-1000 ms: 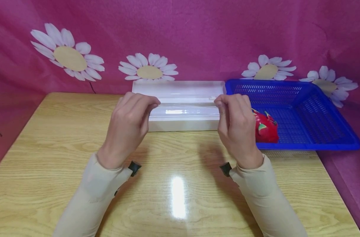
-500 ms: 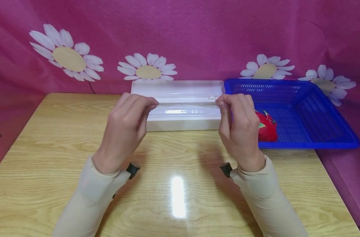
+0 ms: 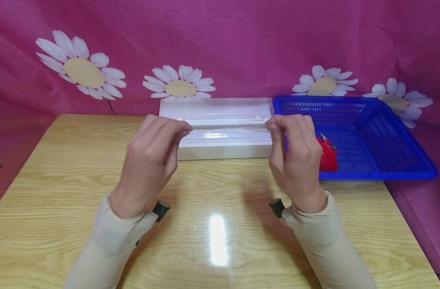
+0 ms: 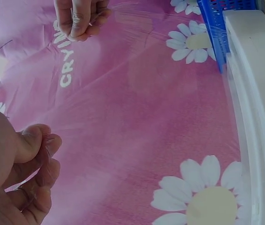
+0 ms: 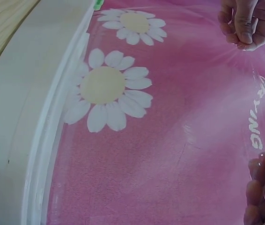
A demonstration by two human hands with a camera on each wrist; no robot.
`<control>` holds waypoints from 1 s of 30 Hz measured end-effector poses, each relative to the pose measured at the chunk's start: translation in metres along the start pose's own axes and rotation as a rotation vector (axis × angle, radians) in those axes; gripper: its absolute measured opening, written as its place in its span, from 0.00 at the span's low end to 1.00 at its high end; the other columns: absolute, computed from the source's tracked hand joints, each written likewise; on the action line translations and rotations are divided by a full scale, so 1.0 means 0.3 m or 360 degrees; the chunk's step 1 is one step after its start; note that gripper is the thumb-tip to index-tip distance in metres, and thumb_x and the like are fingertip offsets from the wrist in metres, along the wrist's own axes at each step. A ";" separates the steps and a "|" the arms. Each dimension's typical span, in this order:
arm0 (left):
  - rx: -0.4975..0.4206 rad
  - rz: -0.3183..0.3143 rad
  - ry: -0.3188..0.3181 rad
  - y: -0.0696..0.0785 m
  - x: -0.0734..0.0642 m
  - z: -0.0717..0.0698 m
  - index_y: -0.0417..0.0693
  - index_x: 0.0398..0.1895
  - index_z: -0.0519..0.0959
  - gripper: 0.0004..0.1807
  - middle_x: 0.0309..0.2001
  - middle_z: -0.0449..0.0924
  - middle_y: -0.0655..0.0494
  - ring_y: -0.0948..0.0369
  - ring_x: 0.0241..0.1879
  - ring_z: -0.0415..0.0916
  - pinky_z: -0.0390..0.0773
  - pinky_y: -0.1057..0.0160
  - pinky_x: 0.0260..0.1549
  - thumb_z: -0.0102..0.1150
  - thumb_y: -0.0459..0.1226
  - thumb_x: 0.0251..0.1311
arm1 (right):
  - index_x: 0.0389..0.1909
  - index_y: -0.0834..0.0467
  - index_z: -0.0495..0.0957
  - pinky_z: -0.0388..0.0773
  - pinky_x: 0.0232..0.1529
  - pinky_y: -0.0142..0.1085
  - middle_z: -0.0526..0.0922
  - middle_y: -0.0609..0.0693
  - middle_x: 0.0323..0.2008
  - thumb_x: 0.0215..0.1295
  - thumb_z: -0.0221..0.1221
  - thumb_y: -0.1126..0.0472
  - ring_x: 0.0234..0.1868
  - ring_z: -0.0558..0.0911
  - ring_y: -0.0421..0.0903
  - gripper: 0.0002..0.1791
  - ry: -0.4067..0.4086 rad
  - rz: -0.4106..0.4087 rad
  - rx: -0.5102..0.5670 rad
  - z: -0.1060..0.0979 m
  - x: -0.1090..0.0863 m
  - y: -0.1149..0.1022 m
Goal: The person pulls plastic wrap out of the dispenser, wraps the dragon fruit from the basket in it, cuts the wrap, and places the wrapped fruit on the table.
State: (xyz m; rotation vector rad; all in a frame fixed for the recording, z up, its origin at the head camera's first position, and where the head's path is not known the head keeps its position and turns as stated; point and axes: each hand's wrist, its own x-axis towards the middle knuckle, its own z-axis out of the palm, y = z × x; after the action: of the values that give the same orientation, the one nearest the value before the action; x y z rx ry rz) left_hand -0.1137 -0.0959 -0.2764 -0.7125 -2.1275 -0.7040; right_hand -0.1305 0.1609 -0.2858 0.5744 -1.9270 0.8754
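Note:
A long white cling film dispenser (image 3: 223, 151) lies at the back of the table with its lid (image 3: 216, 107) raised. Clear cling film (image 5: 170, 140) runs from it toward the person, stretched between both hands. My left hand (image 3: 147, 160) pinches one corner of the film between thumb and fingers. The opposite corner is pinched by my right hand (image 3: 297, 156). In the left wrist view the sheet spans from the dispenser edge (image 4: 254, 117) to the fingertips, wrinkled near the right hand (image 4: 78, 18).
Right of the dispenser stands a blue plastic basket (image 3: 379, 175), which reaches past the table's right edge. A red dragon fruit (image 3: 329, 156) lies in it, partly hidden behind the right hand. Pink cloth (image 3: 248, 48) with daisies hangs behind the wooden table (image 3: 220, 192).
Both hands have drawn slightly apart and a little nearer the person, still pinching the film. The right hand now covers more of the dragon fruit.

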 end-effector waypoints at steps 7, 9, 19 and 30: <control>-0.0027 0.0002 0.0078 0.014 -0.002 -0.005 0.35 0.42 0.84 0.05 0.37 0.88 0.44 0.51 0.38 0.78 0.84 0.55 0.41 0.60 0.28 0.69 | 0.38 0.69 0.82 0.64 0.39 0.46 0.81 0.62 0.30 0.71 0.59 0.70 0.34 0.73 0.59 0.05 0.0041 -0.0018 0.0011 -0.008 0.002 -0.012; -0.0026 -0.0001 0.0085 0.017 -0.003 -0.007 0.35 0.42 0.84 0.05 0.36 0.87 0.44 0.51 0.38 0.78 0.85 0.54 0.41 0.60 0.28 0.69 | 0.37 0.69 0.81 0.64 0.38 0.47 0.81 0.62 0.29 0.71 0.59 0.71 0.33 0.72 0.59 0.04 0.0059 -0.0031 0.0013 -0.009 0.003 -0.014; -0.0077 0.0013 0.0146 0.036 -0.004 -0.016 0.35 0.41 0.83 0.04 0.35 0.86 0.44 0.50 0.37 0.77 0.83 0.54 0.40 0.59 0.25 0.68 | 0.36 0.69 0.81 0.63 0.37 0.47 0.80 0.62 0.28 0.72 0.58 0.71 0.31 0.71 0.59 0.05 0.0126 -0.0074 0.0008 -0.020 0.006 -0.032; -0.0079 0.0020 0.0147 0.062 -0.011 -0.041 0.34 0.42 0.83 0.05 0.35 0.85 0.43 0.49 0.37 0.77 0.80 0.58 0.40 0.60 0.24 0.67 | 0.36 0.69 0.81 0.63 0.37 0.47 0.81 0.63 0.28 0.70 0.59 0.71 0.30 0.71 0.60 0.05 0.0217 -0.0056 0.0015 -0.034 0.007 -0.061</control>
State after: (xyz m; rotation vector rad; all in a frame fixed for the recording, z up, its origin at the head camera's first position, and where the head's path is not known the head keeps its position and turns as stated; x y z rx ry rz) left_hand -0.0932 -0.0922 -0.2677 -0.7062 -2.0262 -0.7705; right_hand -0.1134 0.1570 -0.2743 0.5388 -1.7861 0.8790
